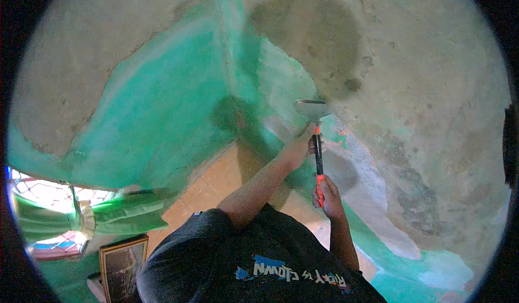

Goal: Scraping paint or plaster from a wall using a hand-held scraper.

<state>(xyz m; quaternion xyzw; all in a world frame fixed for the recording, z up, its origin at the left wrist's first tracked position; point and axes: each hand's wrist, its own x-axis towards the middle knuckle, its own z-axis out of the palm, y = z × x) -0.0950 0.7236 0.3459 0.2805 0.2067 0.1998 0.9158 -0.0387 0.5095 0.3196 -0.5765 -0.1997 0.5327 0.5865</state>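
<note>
Both of my hands hold a long-handled scraper with a black and orange handle (318,157). My left hand (306,143) grips it high, just below the wide metal head (311,107). Lower down, my right hand (329,195) is closed around the orange end grip. The scraper's head lies over the wall where a patch of green paint (284,76) borders bare grey plaster (405,80). Whether the blade touches the wall, I cannot tell.
Green wall (162,96) meets the right wall at a corner. Orange floor tiles (211,181) lie below. At lower left are a window (44,191) with a green curtain (125,212) and a framed picture (123,268).
</note>
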